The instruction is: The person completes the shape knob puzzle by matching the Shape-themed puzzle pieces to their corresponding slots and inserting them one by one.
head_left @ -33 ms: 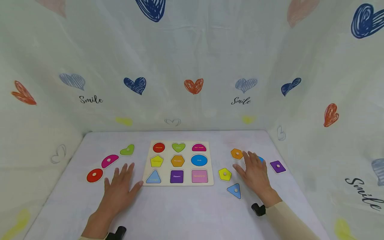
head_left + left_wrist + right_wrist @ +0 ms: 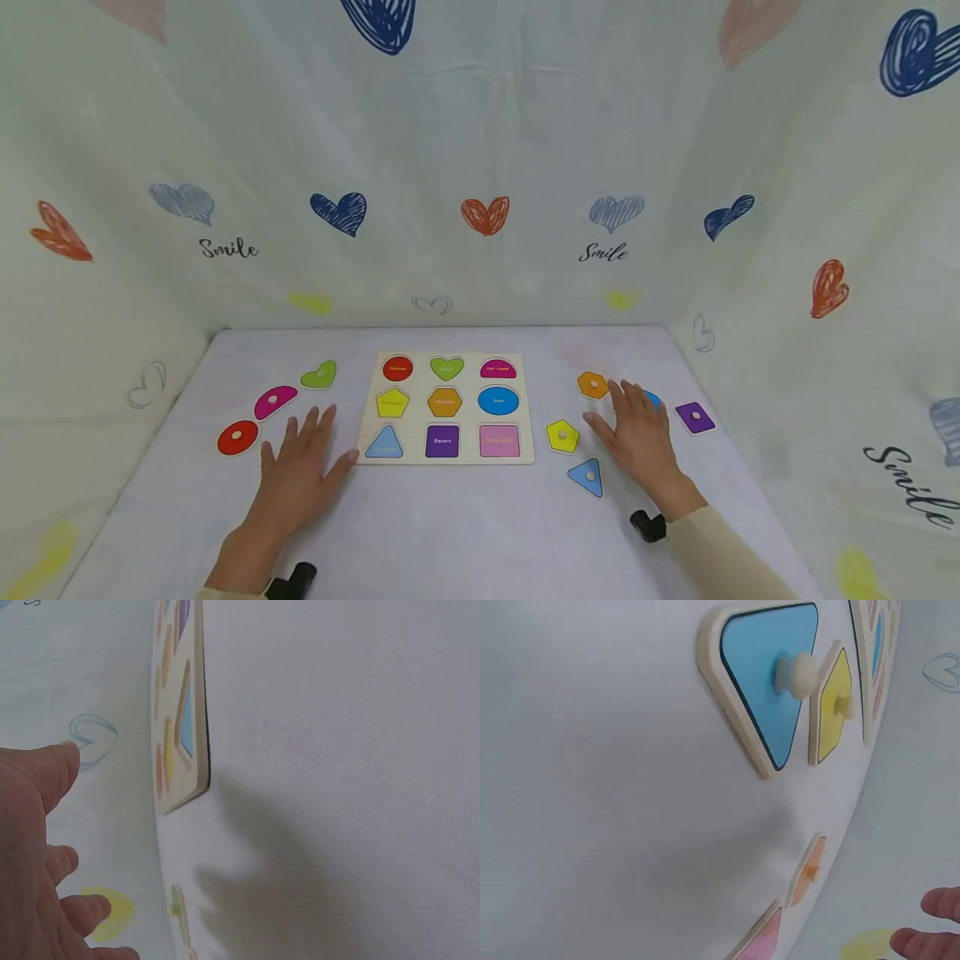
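A wooden shape board [image 2: 468,450] lies mid-table, with coloured shapes in rows. My left hand [image 2: 296,479], fingers spread, hovers left of it; the thumb tip appears near the board's corner, contact unclear. Beyond that hand lie a red circle [image 2: 237,437], a magenta half round [image 2: 274,402] and a green heart [image 2: 318,375]. My right hand [image 2: 641,442] holds nothing visible and partly covers a blue piece [image 2: 654,399]. Around it are an orange hexagon [image 2: 592,385], yellow pentagon [image 2: 562,437], blue triangle [image 2: 769,667] and purple square [image 2: 695,418]. A pink piece [image 2: 761,937] shows only in the right wrist view.
The white table [image 2: 450,533] meets a pale cloth [image 2: 480,275] printed with hearts at its back and sides. Each wrist wears a black device, one on the left [image 2: 292,582] and another on the right [image 2: 648,526]. Knobs stick up from the loose pieces.
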Demonstrator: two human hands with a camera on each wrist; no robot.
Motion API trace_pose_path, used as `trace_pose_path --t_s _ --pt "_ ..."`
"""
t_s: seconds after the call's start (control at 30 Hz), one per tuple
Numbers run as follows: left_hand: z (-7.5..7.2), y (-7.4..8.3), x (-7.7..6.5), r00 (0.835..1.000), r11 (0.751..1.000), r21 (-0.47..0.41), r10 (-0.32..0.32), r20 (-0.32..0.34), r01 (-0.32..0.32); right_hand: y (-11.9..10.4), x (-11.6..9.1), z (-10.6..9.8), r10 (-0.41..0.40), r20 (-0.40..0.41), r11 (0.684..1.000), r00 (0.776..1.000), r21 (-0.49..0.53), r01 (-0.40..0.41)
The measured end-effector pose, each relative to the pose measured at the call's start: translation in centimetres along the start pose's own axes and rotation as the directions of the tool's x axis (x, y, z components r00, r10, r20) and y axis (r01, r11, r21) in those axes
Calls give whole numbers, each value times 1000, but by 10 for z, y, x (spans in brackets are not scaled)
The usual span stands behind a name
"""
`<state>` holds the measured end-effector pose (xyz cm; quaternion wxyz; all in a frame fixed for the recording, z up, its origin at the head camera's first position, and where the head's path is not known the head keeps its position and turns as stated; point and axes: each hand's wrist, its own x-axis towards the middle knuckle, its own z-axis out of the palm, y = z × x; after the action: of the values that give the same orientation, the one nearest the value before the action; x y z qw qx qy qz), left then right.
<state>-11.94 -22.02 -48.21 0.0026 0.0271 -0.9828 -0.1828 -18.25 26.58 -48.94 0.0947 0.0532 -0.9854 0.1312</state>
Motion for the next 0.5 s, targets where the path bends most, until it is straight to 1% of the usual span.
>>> trace_pose_path --t_s 0.13,0.23,0.3,0.37,0.47,0.5 --pt "1 2 -4 1000 1000 10 -22 -11 22 -12 -6 2 -42 -12 999 999 12 42" --pt "4 5 -10 999 999 28 -45 0 45 -27 -11 6 -104 -22 994 994 -22 103" --pt "6 7 -14 999 998 48 -50 7 50 -36 -14 11 -139 -24 989 990 -53 138" --pt "8 6 -16 999 996 81 -35 -4 36 -45 -15 16 -152 -22 985 988 -89 150" --pt "10 2 -15 999 991 134 7 -47 -1 -54 -17 25 -146 -6 984 989 -100 145" --pt "11 0 -15 999 989 149 18 -51 -10 -56 -19 27 -144 5 984 990 -102 143"
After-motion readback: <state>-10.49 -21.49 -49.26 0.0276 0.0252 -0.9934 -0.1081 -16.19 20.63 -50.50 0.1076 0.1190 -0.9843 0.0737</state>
